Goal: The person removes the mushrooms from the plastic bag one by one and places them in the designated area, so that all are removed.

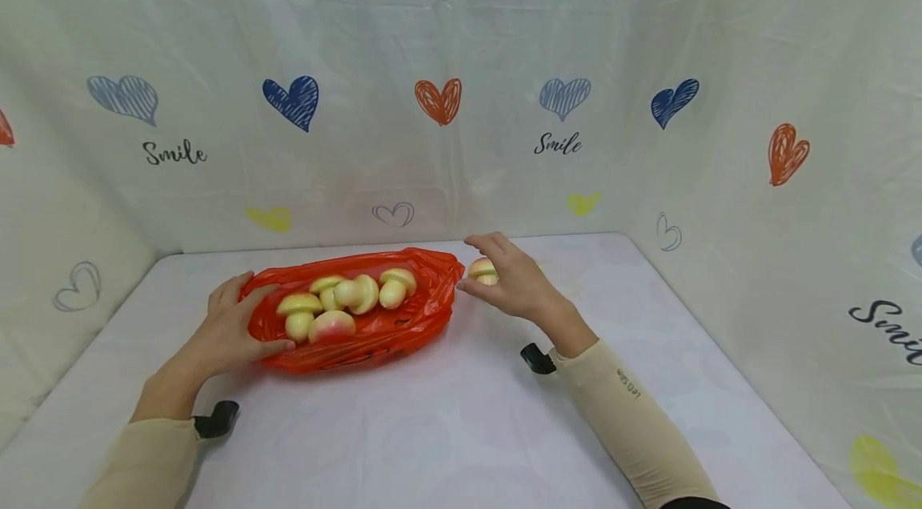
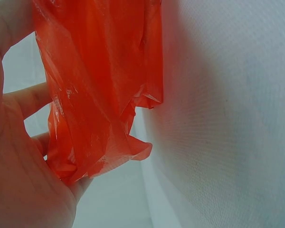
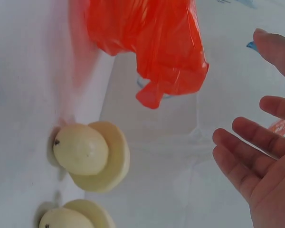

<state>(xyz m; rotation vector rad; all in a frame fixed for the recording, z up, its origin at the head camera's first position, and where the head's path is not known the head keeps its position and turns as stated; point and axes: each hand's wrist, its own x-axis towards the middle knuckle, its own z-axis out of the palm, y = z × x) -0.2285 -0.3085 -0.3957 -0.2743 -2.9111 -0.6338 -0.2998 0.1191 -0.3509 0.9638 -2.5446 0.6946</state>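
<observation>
A red plastic bag [image 1: 425, 317] lies with its mouth open upward, and several pale yellow toy mushrooms [image 1: 394, 289] with pink-tinged caps sit inside. At its left end my left hand [image 1: 219, 333] holds the bag, thumb at the front and fingers round the back. In the left wrist view the crumpled red plastic [image 2: 92, 95] rests against those fingers. Off the bag's right end my right hand [image 1: 515, 285] hovers with fingers spread, holding nothing. Partly behind it stands a mushroom [image 1: 481, 270]; the right wrist view shows two mushrooms [image 3: 80, 149] there on the table.
A white cloth covers the table [image 1: 446, 445]. Behind and beside it hang pale curtains [image 1: 490, 29] printed with hearts and the word Smile. The curtain at the back meets the table's far edge, just beyond the bag.
</observation>
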